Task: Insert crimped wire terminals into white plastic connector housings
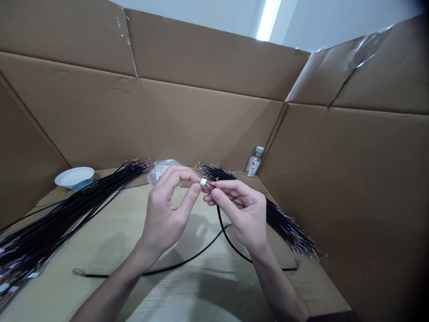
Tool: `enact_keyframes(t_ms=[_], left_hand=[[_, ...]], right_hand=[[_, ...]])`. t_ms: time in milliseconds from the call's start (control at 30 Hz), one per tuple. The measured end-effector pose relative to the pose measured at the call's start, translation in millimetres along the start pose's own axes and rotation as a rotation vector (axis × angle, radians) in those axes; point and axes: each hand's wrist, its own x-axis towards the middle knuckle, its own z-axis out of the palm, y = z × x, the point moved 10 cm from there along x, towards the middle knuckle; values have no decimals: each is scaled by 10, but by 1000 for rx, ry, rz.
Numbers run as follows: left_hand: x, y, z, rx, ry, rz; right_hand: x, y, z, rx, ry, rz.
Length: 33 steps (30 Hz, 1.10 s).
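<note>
Between the thumb and forefinger of my left hand (pixel 167 210) is a small white connector (pixel 203 182). My right hand (pixel 246 210) pinches the thin coloured wires (pixel 210 186) at the end of a black cable (pixel 220 217), right beside the connector. Whether the wire tips sit inside the connector is too small to tell. From my right hand the cable curves down toward the table and passes behind my right forearm. Another black length (pixel 187 260) runs across the table behind my left forearm, with bare wire ends (pixel 79 272) at the left.
A large bundle of black cables (pixel 77 210) lies at the left, and a second bundle (pixel 290 228) at the right. Along the back stand a white bowl (pixel 75 176), a clear plastic bag (pixel 154 174) and a bottle (pixel 254 162). Cardboard walls (pixel 208 120) surround the table (pixel 110 214).
</note>
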Motion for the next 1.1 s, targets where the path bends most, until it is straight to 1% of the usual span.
enact_keyframes(t_ms=[67, 167, 300, 467, 567, 667, 800, 900, 1000, 1033, 1100], left_hand=[[-11, 0, -10, 39, 56, -1], [-36, 44, -30, 104, 132, 33], [-92, 117, -44, 198, 206, 101], [-186, 301, -31, 393, 248, 314], [-211, 357, 4, 425, 216, 393], [-200, 367, 27, 408, 169, 405], [-120, 286, 14, 319, 99, 304], [-52, 199, 35, 208, 6, 217], [-27, 135, 93, 143, -80, 165], [-29, 128, 100, 144, -83, 163], [-51, 145, 92, 204, -35, 196]], right_hand=[[27, 37, -19, -2, 14, 24], [46, 76, -45, -21, 44, 43], [23, 54, -116, -80, 141, 14], [-16, -35, -163, -164, 203, -72], [-38, -78, -170, -235, 212, -125], [-61, -110, -136, -305, 188, -174], [-84, -143, -69, -387, 152, -240], [-79, -129, -32, -407, 135, -250], [-81, -122, -16, -408, 140, -252], [-86, -120, -20, -404, 151, -249], [-96, -102, -39, -388, 181, -229]])
